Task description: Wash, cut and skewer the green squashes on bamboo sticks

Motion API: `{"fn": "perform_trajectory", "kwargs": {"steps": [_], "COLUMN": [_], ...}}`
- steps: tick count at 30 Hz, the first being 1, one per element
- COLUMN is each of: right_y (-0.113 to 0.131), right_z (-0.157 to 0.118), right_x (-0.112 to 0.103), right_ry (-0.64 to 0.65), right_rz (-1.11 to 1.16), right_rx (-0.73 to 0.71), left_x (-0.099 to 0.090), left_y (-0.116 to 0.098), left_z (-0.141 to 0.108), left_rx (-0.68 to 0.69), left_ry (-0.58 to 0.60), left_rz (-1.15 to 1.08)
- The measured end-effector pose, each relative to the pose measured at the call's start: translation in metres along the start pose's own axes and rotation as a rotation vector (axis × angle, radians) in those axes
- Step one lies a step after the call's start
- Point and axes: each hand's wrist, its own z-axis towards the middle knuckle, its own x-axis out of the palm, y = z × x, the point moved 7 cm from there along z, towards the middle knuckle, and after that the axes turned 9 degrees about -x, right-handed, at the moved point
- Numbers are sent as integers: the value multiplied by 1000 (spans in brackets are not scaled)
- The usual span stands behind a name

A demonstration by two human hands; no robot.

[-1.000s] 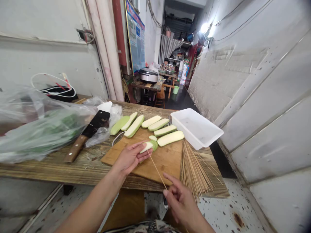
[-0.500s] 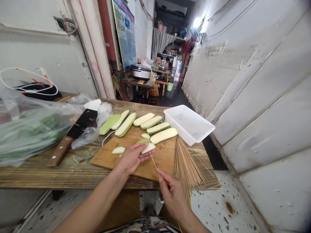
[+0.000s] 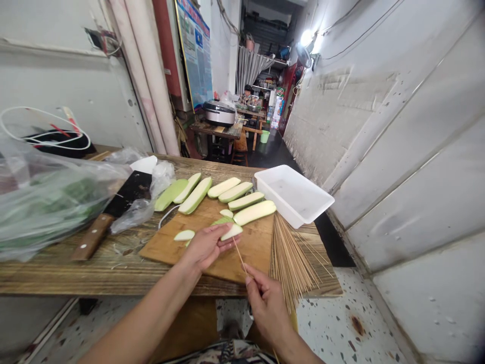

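Note:
Over the wooden cutting board [image 3: 166, 245], my left hand [image 3: 207, 246] is closed on a pale green-skinned vegetable slice [image 3: 232, 232], perhaps zucchini or eggplant. My right hand [image 3: 267, 298] pinches a thin wooden skewer [image 3: 239, 255], whose far tip meets the lower edge of that slice; whether it has gone in I cannot tell. Long cut halves [image 3: 255, 213] of the same vegetable lie along the back of the board, and a small slice [image 3: 184, 235] rests left of my left hand. To the right, a fan of loose skewers [image 3: 290, 258] lies partly on the board's edge.
A white plastic tub [image 3: 293, 194] stands at the table's back right. On the left lie a cleaver [image 3: 113, 215] with a wooden handle and a clear plastic bag [image 3: 56, 202] of greens. Farther back, a person [image 3: 248, 95] sits behind a table bearing a cooker [image 3: 220, 112].
Almost nothing differs. My right hand has shifted very slightly left with the skewer; my left hand and the slice stay in place.

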Motion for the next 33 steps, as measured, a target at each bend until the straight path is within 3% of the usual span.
{"fn": "perform_trajectory", "kwargs": {"steps": [33], "right_y": [-9], "right_z": [2], "right_x": [8], "right_ry": [-39], "right_rz": [-56], "right_rx": [-15], "left_x": [-4], "left_y": [7], "left_z": [6], "left_rx": [-18], "left_ry": [8], "left_rz": [-26]}}
